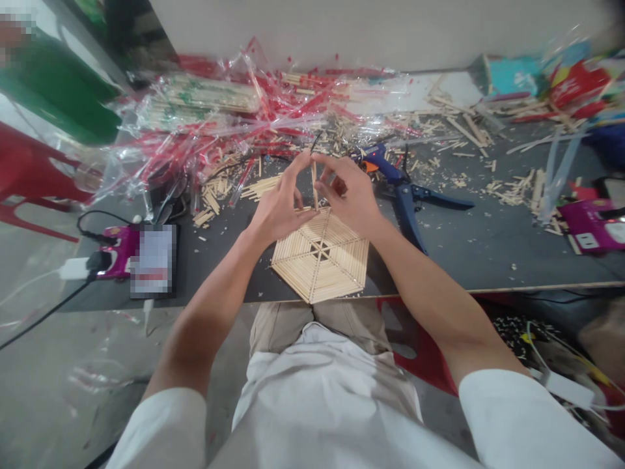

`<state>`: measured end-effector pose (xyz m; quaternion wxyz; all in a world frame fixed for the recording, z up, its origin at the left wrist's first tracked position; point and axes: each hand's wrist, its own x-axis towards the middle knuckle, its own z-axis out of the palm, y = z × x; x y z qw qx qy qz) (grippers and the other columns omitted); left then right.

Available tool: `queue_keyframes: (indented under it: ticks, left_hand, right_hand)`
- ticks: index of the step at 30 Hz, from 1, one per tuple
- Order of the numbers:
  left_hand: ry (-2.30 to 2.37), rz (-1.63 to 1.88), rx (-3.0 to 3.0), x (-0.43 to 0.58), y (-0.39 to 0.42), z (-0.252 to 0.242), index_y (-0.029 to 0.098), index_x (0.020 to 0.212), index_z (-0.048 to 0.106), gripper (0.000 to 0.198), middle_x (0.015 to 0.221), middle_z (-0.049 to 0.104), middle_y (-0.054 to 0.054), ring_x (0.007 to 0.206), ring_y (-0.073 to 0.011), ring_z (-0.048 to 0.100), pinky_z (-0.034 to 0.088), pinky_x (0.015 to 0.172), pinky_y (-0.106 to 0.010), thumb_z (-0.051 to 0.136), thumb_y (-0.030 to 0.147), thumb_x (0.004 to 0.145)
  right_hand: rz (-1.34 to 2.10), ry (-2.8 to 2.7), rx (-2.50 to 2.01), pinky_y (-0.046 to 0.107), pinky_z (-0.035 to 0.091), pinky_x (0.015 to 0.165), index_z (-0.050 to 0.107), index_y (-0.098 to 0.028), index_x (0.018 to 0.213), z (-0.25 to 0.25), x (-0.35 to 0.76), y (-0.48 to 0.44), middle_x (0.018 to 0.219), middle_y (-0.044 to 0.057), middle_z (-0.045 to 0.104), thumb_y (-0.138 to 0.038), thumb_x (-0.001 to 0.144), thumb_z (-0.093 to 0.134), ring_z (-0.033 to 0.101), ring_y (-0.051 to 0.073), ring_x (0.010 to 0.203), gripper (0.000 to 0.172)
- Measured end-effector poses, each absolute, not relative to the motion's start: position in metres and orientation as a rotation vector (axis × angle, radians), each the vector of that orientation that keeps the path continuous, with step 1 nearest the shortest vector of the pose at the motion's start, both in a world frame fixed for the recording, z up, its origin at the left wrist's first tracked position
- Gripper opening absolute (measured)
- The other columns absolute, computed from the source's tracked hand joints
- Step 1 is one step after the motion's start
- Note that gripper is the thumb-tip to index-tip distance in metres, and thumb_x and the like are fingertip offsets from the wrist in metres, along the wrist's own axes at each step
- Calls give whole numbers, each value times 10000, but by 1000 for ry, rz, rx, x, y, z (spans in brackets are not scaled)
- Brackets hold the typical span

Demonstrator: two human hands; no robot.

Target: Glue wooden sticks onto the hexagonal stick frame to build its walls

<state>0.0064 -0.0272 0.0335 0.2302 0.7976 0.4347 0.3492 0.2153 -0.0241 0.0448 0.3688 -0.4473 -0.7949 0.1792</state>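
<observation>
A hexagonal panel of thin wooden sticks (336, 273) lies at the table's front edge, with spokes meeting at a small dark opening in its middle. Just past its far edge, my two hands hold a short wooden stick (314, 185) on end between them. My left hand (279, 207) is closed on it, index fingertip at the top and thumb low by the panel. From the other side, the bent fingers of my right hand (352, 194) grip the same stick. Whether it is one stick or a few together, I cannot tell.
Beyond my right hand lie a blue glue gun (383, 159) and blue-handled cutters (410, 205). Plastic wrappers and packed sticks (209, 98) are heaped at the back. Cut pieces (212, 198) are scattered around. A phone (153, 260) and purple power strip (120, 251) sit left.
</observation>
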Motion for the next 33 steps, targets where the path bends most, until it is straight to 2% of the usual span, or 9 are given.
queue_keyframes:
  ticks: [4, 9, 12, 15, 19, 23, 33]
  left_hand:
    - [1102, 993, 2272, 5, -26, 32, 432, 1664, 147, 1079, 1688, 423, -87, 1063, -268, 763, 653, 791, -383, 753, 740, 824]
    - [989, 1029, 2385, 2, -22, 27, 372, 1684, 48, 1064, 1673, 422, -148, 1024, -234, 752, 625, 735, -327, 635, 782, 896]
    - [972, 1037, 2413, 2, -21, 26, 363, 1688, 27, 1046, 1671, 418, -155, 1028, -233, 742, 625, 768, -339, 617, 763, 923]
    - [941, 1054, 2425, 3, -22, 26, 408, 1685, -2, 1051, 1668, 416, -136, 1052, -246, 740, 631, 803, -370, 632, 752, 921]
    - [917, 1076, 2430, 3, -22, 26, 463, 1677, -8, 1072, 1644, 429, -124, 978, -233, 750, 635, 752, -372, 665, 756, 895]
    - [895, 1095, 2436, 3, -21, 25, 487, 1674, -2, 1084, 1619, 443, -116, 955, -225, 746, 641, 741, -369, 685, 758, 881]
    - [905, 1091, 2444, 3, -20, 24, 485, 1677, -10, 1098, 1626, 428, -128, 1002, -253, 751, 641, 714, -371, 674, 780, 870]
  right_hand:
    - [533, -1992, -1117, 430, 617, 787, 452, -315, 1580, 34, 216, -19, 1213, 109, 682, -450, 1062, 527, 700, 239, 915, 541]
    - [783, -1811, -1004, 403, 630, 714, 514, -320, 1501, 22, 215, -13, 1126, 75, 712, -521, 994, 651, 697, 221, 835, 562]
    - [957, -1721, -972, 350, 610, 656, 526, -323, 1468, 23, 214, -12, 1095, 63, 725, -583, 943, 714, 689, 203, 812, 616]
    - [1138, -1656, -945, 304, 558, 580, 531, -321, 1434, 30, 214, -12, 1054, 49, 736, -627, 895, 758, 654, 167, 727, 659]
    - [1325, -1544, -916, 271, 472, 504, 567, -286, 1343, 38, 214, -14, 975, 26, 742, -587, 840, 834, 565, 112, 600, 645]
    - [1395, -1466, -888, 257, 418, 478, 577, -251, 1290, 42, 213, -16, 919, 14, 738, -511, 797, 890, 506, 84, 558, 638]
    - [1408, -1471, -896, 261, 408, 482, 591, -247, 1274, 45, 215, -16, 906, 9, 728, -449, 791, 899, 492, 81, 556, 608]
